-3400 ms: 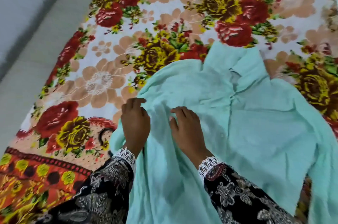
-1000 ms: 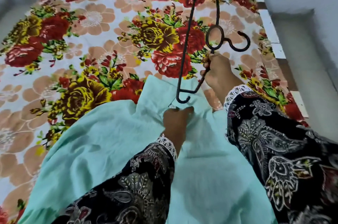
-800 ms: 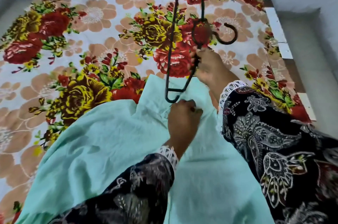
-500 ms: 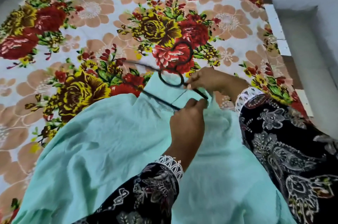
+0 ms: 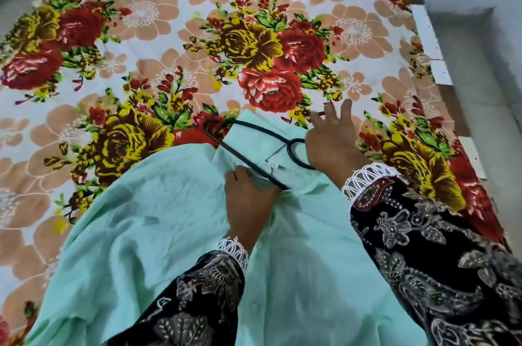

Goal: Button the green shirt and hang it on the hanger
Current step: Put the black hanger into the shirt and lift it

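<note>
The light green shirt (image 5: pixel 158 218) lies spread on the bed with its collar toward the far side. A black metal hanger (image 5: pixel 243 153) lies flat across the collar area; one end pokes out past the collar on the left. Its loop sits by a small white neck label (image 5: pixel 273 164). My left hand (image 5: pixel 248 201) is closed on shirt fabric at the neck, right beside the hanger's near end. My right hand (image 5: pixel 333 139) rests over the hanger's hook side with its fingers spread, and the hook is mostly hidden under it.
A floral bedsheet (image 5: pixel 254 43) in red, yellow and peach covers the whole bed. The bed's right edge (image 5: pixel 429 43) drops to a grey floor (image 5: pixel 480 77). My dark patterned sleeves with white lace cuffs lie over the shirt's lower part.
The hanger, held upright by my right hand a second ago, has come down flat onto the collar. My right hand's fingers have spread apart. My left hand stayed at the neck.
</note>
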